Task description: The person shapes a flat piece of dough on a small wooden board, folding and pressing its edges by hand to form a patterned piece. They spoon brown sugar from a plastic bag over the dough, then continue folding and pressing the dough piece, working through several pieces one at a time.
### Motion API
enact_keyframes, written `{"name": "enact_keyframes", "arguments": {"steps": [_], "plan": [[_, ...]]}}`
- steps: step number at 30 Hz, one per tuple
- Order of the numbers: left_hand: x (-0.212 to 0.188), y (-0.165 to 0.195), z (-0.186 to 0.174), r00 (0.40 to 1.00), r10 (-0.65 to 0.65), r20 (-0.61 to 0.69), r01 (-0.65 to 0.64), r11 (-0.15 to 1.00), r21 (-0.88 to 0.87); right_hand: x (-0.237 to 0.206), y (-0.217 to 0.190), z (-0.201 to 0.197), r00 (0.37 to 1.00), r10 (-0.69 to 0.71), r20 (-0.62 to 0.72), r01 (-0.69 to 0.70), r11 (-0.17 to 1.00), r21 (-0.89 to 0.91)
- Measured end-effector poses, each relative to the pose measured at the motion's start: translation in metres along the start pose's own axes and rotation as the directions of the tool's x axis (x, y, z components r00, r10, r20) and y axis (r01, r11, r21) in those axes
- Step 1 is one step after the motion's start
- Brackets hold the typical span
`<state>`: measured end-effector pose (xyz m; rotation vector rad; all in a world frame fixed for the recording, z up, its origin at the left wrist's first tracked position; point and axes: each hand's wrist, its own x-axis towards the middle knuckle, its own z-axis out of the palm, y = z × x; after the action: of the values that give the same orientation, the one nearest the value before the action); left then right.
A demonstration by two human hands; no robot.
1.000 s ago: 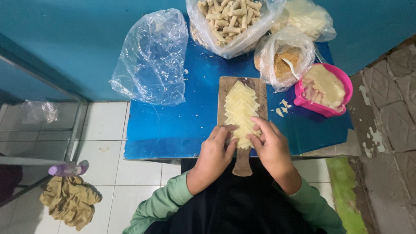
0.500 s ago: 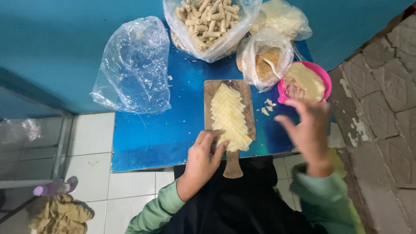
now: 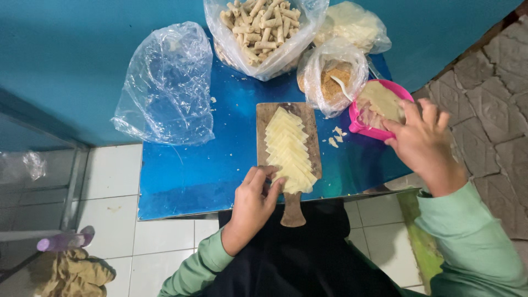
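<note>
A wooden cutting board [image 3: 265, 114] lies on the blue table [image 3: 203, 170], its handle toward me. A fanned stack of pale yellow square wrappers [image 3: 289, 148] covers it. My left hand [image 3: 254, 202] rests at the near left corner of the stack, fingertips touching the lowest wrapper. My right hand [image 3: 422, 140] is at the pink bowl [image 3: 357, 124] on the right, fingers spread over its near rim; the bowl holds a pale filling.
A clear empty plastic bag [image 3: 168, 88] lies at the left of the table. At the back stand a bag of rolled pieces [image 3: 258, 27], a bag of brown crumbs with a spoon [image 3: 330, 77] and a bag of pale sheets [image 3: 352, 25]. White floor tiles lie below, paving stones at right.
My right hand has left the stack of wrappers and moved right to the pink bowl. My left hand has stayed at the near corner of the stack.
</note>
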<state>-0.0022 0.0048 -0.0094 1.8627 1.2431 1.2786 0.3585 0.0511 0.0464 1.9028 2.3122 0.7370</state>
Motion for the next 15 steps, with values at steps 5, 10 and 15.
{"name": "enact_keyframes", "arguments": {"steps": [5, 10, 15], "plan": [[0.000, -0.001, -0.001, 1.000, -0.004, 0.000, 0.004, 1.000, 0.001, 0.000, -0.003, -0.002, 0.999, -0.037, -0.002, 0.036, 0.994, -0.107], [0.001, -0.002, 0.000, 1.000, -0.018, 0.001, 0.018, 1.000, 0.004, 0.004, -0.002, 0.002, 0.997, -0.045, 0.054, 0.055, 0.978, -0.201], [0.001, -0.003, 0.000, 1.000, 0.006, -0.007, -0.006, 1.000, -0.012, 0.006, 0.001, 0.013, 0.995, -0.078, 0.065, 0.087, 0.983, -0.161]]}}
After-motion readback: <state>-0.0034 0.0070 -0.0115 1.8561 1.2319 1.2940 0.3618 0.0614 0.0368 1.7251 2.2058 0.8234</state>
